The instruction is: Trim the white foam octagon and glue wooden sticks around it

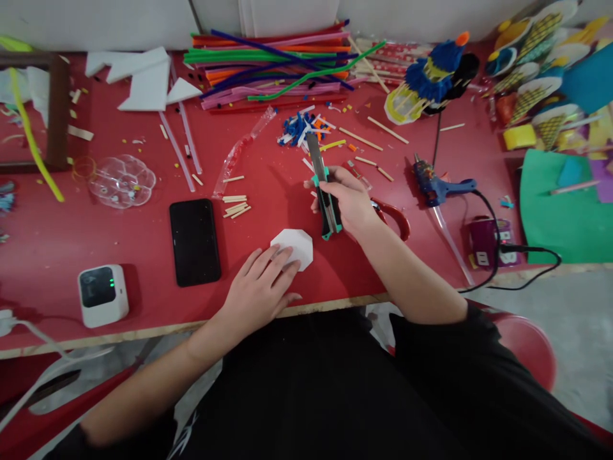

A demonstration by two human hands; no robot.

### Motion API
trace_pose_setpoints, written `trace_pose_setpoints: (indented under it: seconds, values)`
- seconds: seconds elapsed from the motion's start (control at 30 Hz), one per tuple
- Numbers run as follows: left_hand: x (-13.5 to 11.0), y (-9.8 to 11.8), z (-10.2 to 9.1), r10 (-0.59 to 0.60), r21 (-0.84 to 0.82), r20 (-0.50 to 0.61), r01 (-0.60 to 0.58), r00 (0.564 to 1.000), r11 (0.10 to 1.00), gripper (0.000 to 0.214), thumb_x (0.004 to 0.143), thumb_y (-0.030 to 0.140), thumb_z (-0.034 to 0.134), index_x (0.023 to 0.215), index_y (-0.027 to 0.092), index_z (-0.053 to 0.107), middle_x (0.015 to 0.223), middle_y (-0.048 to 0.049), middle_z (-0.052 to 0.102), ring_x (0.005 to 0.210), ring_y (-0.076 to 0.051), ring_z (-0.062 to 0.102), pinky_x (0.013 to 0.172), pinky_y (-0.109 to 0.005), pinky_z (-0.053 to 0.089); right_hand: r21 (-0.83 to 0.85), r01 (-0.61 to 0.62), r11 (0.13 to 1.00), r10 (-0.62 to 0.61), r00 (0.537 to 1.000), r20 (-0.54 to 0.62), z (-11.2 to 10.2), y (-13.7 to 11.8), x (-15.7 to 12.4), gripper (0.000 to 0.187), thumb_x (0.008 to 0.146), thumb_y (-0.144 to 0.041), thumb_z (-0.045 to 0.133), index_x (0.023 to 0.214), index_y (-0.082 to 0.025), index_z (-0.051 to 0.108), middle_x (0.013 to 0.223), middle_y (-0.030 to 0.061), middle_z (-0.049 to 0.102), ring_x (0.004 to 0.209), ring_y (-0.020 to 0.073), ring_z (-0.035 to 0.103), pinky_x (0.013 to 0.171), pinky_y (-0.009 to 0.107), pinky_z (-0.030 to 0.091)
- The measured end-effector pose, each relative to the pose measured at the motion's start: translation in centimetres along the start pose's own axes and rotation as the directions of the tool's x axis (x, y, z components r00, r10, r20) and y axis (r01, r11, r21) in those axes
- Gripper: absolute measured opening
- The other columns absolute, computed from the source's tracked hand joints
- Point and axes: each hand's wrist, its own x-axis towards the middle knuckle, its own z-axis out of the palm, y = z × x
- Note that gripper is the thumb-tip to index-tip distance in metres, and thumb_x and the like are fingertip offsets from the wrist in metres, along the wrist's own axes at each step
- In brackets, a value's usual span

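My left hand (261, 284) lies with fingers stretched out, its fingertips on a white octagonal piece (301, 246) near the table's front edge. A box cutter (327, 207) with a black and teal handle is gripped in my right hand (352, 201), its long blade extended and pointing away from me. The blade tip reaches toward a pile of small blue, white and orange scraps (301, 128). Scissors with red handles (395, 218) lie partly hidden under my right wrist. Several short wooden sticks (235, 207) are bunched to the left of the white piece.
On the red table (268, 172) lie a black phone (194, 243), a white device (103, 295), a clear flower-shaped tray (124, 182) and pipe cleaners (278, 61). Rightward are a blue glue gun (438, 182) with its cord, a purple power socket (491, 241) and green sheet (565, 211).
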Motion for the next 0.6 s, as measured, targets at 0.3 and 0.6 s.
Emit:
trace_pose_setpoints:
  seconds: [0.3, 0.6]
  values:
    - [0.6, -0.6, -0.3, 0.021, 0.026, -0.132, -0.018, 0.991, 1.000, 0.030, 0.095, 0.029, 0.062, 0.122, 0.016, 0.069, 0.128, -0.0133, 0.071, 0.124, -0.033, 0.062, 0.108, -0.050, 0.049, -0.135, -0.184, 0.974, 0.197, 0.976, 0.092, -2.0, -2.0, -0.8, 0.016, 0.086, -0.023, 0.063, 0.072, -0.020, 0.055, 0.055, -0.0006, 0.060, 0.045, 0.0122, 0.056, 0.045, 0.026, 0.046]
    - [0.8, -1.3, -0.7, 0.000, -0.079, -0.305, -0.025, 0.952, 0.997, 0.015, 0.094, 0.020, 0.061, 0.103, 0.019, 0.073, 0.098, -0.0058, 0.078, 0.096, -0.024, 0.071, 0.092, -0.039, 0.057, -0.207, -0.134, 0.969, 0.154, 0.984, 0.085, 0.8, -3.0, 5.6, 0.014, 0.094, -0.014, 0.059, 0.080, -0.019, 0.057, 0.073, 0.0026, 0.069, 0.060, 0.0127, 0.066, 0.048, 0.022, 0.048]
